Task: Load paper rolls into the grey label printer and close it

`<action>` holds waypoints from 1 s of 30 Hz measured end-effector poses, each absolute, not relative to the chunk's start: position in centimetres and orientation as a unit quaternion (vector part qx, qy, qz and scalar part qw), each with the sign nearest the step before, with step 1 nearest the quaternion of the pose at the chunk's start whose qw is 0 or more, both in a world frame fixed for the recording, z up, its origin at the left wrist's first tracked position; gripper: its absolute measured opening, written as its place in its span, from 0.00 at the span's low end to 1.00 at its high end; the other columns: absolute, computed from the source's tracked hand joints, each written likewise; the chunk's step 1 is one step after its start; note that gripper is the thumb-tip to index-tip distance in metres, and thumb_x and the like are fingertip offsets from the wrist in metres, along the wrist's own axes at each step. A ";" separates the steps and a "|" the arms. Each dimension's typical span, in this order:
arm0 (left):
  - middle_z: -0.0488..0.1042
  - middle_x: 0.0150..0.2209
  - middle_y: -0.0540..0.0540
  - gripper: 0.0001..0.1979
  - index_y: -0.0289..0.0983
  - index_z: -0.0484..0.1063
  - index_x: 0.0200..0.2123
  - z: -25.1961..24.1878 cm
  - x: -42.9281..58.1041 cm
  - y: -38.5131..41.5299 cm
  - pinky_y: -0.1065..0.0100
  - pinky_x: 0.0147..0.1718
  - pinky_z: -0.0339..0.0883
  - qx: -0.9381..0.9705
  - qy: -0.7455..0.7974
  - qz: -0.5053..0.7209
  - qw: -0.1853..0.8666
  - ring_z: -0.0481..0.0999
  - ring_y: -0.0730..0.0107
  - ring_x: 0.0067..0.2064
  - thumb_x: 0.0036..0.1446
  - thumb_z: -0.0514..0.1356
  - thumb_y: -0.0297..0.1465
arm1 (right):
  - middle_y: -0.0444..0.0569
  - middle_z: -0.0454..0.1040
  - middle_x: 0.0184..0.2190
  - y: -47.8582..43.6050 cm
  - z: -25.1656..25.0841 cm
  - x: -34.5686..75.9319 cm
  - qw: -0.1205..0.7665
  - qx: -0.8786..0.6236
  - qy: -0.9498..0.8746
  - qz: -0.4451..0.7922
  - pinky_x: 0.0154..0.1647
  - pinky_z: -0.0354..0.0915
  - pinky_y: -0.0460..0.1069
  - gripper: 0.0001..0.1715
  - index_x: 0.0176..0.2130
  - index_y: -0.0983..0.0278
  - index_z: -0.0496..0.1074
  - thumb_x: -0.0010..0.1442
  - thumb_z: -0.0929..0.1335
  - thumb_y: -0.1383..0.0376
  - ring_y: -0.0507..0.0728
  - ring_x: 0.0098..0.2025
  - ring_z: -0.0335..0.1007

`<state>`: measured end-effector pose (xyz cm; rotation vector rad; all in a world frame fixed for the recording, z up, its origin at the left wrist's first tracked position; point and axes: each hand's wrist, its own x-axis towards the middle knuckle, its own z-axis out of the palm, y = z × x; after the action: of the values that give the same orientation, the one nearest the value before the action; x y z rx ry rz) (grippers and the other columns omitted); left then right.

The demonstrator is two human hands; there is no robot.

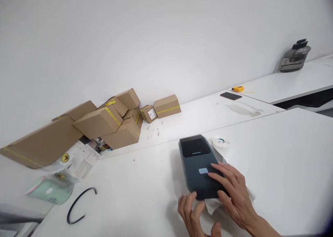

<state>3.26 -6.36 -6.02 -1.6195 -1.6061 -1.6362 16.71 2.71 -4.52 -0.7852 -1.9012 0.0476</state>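
A dark blue-grey boxy device [191, 181] with a black glossy panel and a pale button lies on the white table; it looks like a label printer. Across its right side rests my right hand [238, 195], fingers stretched out and spread, two fingertips close to the pale button. My left hand [192, 214] is at the device's near edge, fingers bent but apart, with nothing seen in them. White paper [213, 205] shows under the device's near end and right side. Just beyond its right far corner lies a white roll [220, 142] with a dark ring at its centre.
Cardboard boxes [122, 133] with yellow tape are piled against the wall. On the left lie a dark curved band [75, 205], a green pouch [50, 192] and clear plastic packaging [82, 160]. A phone [231, 96], yellow tape measure [238, 89] and transparent jug [295, 58] are farther right.
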 end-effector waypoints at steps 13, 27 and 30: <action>0.58 0.68 0.39 0.24 0.40 0.55 0.66 -4.8 2.4 -3.8 0.71 0.59 0.64 -0.428 -0.604 -0.644 -0.194 0.61 0.65 0.67 0.69 0.47 0.37 | 0.45 0.68 0.62 2.9 -2.7 16.5 0.457 -0.359 -0.812 0.058 0.63 0.55 0.65 0.17 0.53 0.52 0.71 0.67 0.62 0.59 0.66 0.68 0.55; 0.76 0.52 0.41 0.27 0.40 0.59 0.63 1.1 0.2 1.3 0.65 0.55 0.65 -0.320 -0.583 -0.719 -0.204 0.74 0.66 0.56 0.67 0.47 0.47 | 0.49 0.51 0.71 6.8 2.2 16.1 0.542 -0.333 -0.748 0.189 0.68 0.53 0.63 0.31 0.69 0.52 0.50 0.71 0.54 0.52 0.65 0.71 0.48; 0.74 0.55 0.40 0.24 0.40 0.62 0.59 1.4 -1.5 4.9 0.63 0.59 0.60 -0.366 -0.625 -0.651 -0.228 0.71 0.64 0.59 0.67 0.47 0.45 | 0.52 0.58 0.67 10.7 5.7 14.8 0.568 -0.307 -0.748 0.151 0.67 0.55 0.63 0.28 0.67 0.53 0.54 0.71 0.56 0.54 0.63 0.68 0.54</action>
<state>-1.53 4.89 1.36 -1.3553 -2.3114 -2.4064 14.79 10.67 5.67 -0.7216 -1.7582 0.3552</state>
